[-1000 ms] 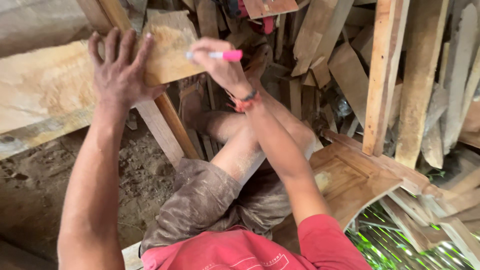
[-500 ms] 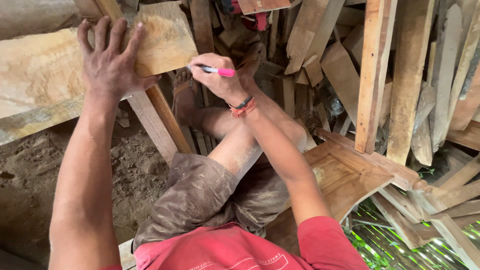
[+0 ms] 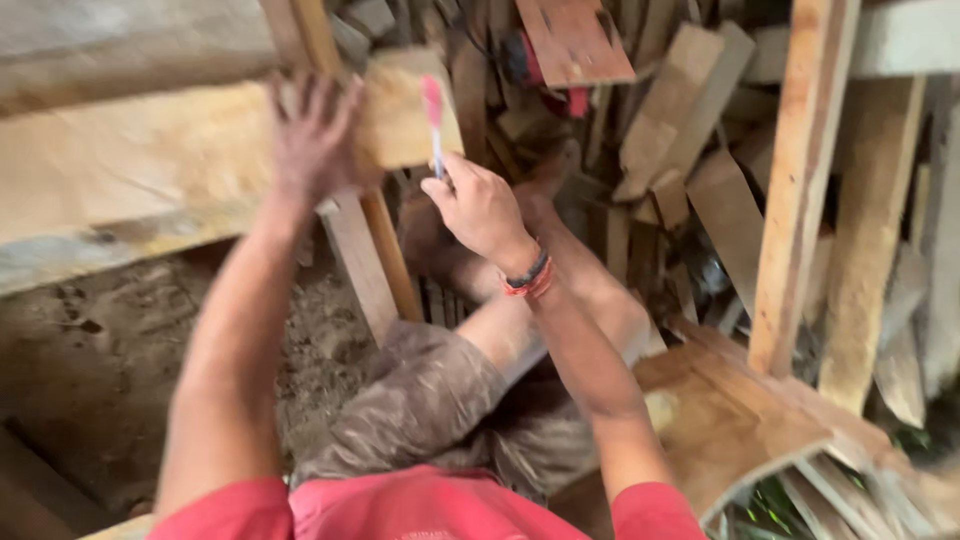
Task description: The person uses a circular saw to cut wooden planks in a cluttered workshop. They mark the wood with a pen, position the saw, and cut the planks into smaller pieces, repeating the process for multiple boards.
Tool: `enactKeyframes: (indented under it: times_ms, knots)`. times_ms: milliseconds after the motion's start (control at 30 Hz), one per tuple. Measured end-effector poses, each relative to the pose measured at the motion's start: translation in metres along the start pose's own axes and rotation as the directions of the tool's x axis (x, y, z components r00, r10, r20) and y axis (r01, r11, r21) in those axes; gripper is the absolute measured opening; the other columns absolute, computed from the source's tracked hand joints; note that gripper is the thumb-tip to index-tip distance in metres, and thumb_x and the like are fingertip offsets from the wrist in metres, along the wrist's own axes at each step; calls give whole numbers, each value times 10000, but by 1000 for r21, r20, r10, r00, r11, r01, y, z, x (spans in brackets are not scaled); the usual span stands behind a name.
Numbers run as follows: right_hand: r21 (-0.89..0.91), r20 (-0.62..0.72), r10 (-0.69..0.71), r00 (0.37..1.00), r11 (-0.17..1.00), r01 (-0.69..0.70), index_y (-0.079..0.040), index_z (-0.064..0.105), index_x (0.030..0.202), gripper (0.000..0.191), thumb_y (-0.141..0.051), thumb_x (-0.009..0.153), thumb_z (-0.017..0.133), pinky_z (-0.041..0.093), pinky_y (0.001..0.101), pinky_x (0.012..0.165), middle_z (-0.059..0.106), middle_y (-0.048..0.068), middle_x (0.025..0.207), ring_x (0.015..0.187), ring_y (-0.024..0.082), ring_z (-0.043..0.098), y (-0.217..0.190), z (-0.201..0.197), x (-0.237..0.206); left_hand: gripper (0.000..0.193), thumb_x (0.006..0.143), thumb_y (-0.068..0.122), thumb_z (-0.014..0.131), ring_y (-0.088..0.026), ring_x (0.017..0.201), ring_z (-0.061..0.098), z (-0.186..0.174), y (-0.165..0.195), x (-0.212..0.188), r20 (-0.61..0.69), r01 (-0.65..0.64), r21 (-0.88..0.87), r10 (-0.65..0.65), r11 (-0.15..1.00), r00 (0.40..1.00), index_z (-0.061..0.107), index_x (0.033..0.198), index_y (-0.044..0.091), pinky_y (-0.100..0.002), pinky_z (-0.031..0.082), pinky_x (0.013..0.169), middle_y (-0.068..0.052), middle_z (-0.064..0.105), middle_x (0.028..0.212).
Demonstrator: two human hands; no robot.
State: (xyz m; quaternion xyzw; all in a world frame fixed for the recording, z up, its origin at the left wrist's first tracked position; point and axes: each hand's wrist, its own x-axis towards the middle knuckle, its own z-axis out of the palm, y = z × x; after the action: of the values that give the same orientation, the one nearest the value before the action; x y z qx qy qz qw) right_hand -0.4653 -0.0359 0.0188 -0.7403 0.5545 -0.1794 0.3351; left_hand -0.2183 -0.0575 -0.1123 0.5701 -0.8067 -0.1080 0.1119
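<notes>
Here, left hand [image 3: 312, 140] lay flat and spread on the pale wooden board [image 3: 130, 170], right hand [image 3: 480, 205] gripped a pink marker [image 3: 434, 115] upright, tip just beside the board's end, scrap timber [image 3: 690, 130] behind.

You have no packages, labels, signs or screens in front of you here. Nothing in your view carries a printed face or a display; it is all bare, unmarked material.
</notes>
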Motion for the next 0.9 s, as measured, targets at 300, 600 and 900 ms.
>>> enactKeyframes:
  times_ms: [300,600,900]
  knots:
    - [-153,221,-183,958,964,220,-113,732,879,145,-173,872,600,555,475,682,708,101,809,760,298,697,-68,134,224,1111,584,598,891,-412,1498,377,14,-10,-10,-53,-2,-54,-1,999,999,549,1533,133,-703,149,1243,-169,508,1589]
    - [306,-482,53,874,946,111,-112,755,1074,136,-200,970,748,597,259,777,770,62,1012,867,125,748,97,9,114,1100,576,652,922,-361,1379,513,-13,-9,1,-36,-37,-114,33,993,999,617,1474,96,-649,268,1256,-147,598,1374]
    - [846,524,846,99,-530,58,69,547,1226,817,-707,976,506,535,463,911,639,236,1162,1038,386,634,423,-3,58,1159,731,811,715,-449,1215,529,10,-26,37,38,3,-43,-1,999,999,515,1513,-21,-577,378,1006,-316,551,1264]
